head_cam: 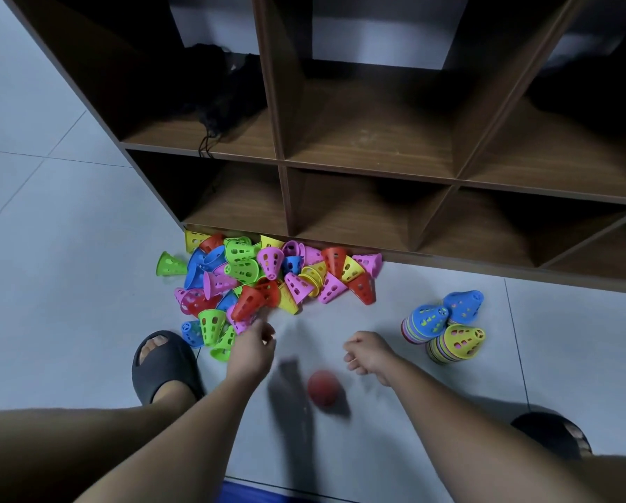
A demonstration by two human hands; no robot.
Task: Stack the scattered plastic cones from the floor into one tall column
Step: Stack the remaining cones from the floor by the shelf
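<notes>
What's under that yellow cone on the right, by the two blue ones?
The yellow cone caps a short stack of nested cones; only their mixed-colour rims show below it. Their bodies are covered, so the count is unclear.

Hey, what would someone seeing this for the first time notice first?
A jumbled pile of bright plastic cones lies on the floor against the foot of the brown cubby shelf. To its right sit short stacks of nested cones, and a red ball rests nearer the camera, about midway across.
</notes>
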